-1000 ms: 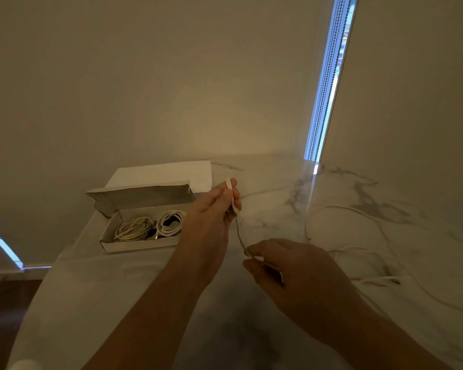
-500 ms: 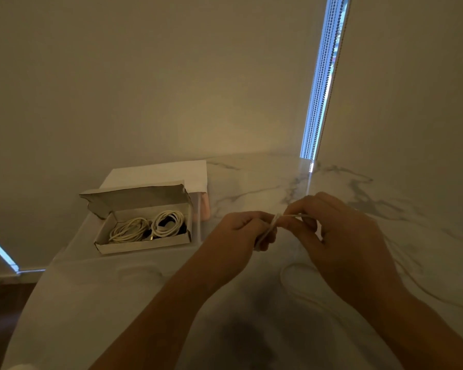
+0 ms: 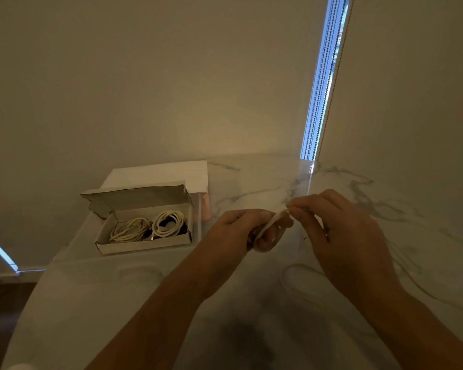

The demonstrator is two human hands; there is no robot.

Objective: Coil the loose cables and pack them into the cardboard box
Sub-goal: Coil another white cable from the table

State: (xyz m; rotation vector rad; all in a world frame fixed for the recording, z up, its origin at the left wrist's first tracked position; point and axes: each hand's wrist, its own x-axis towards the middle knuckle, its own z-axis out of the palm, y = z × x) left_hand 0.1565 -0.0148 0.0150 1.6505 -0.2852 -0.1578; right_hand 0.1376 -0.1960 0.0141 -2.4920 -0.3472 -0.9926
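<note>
Both hands meet mid-frame, right of center, over the marble table (image 3: 251, 182). Left hand (image 3: 247, 228) has fingers curled around a folded white cable (image 3: 271, 224). Right hand (image 3: 342, 225) pinches the cable's upper end, fingertips together. Slack loop lies on the table at lower right. Cardboard box (image 3: 145, 243) sits open at left, coiled cables (image 3: 150, 228) inside.

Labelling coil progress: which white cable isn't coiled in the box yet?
The white cable gripped in the left hand and pinched by the right hand; its slack trails on the marble table. The other two lie coiled inside the cardboard box.
</note>
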